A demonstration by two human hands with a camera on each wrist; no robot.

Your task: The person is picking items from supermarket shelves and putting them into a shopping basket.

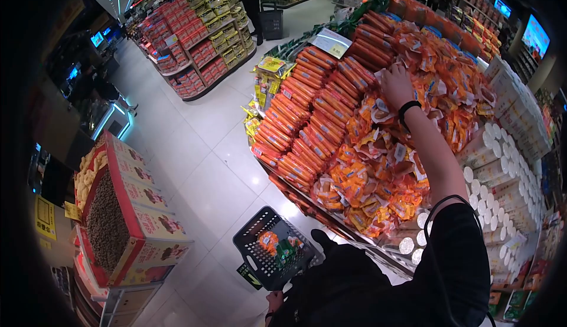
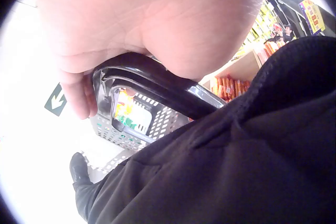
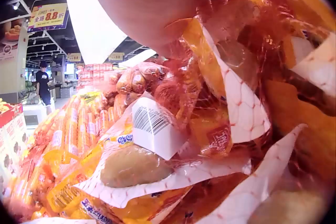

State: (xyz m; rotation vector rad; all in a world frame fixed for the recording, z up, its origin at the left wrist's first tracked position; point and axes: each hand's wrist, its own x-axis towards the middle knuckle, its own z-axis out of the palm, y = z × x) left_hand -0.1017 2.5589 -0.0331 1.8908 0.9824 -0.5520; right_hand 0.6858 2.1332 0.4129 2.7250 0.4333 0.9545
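Fingers of the left grip (image 2: 147, 19) curl round the black handle (image 2: 157, 85) of the shopping basket (image 1: 274, 256), hanging low at the person's side. The right grip (image 1: 397, 85) rests on heaped net-bagged sausage packs (image 1: 366, 179); whether it clasps one is unclear.

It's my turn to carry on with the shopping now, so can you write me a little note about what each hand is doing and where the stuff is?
Left hand: fingers curled round the basket handle, carrying the black basket low at the left side.
Right hand: stretched up onto the heap of orange packs, lying on a netted sausage pack near the top. I cannot tell whether it grips the pack.
Done: an orange packet and a green packet lie in the basket.
Left: the netted sausage pack is not yet off the heap.
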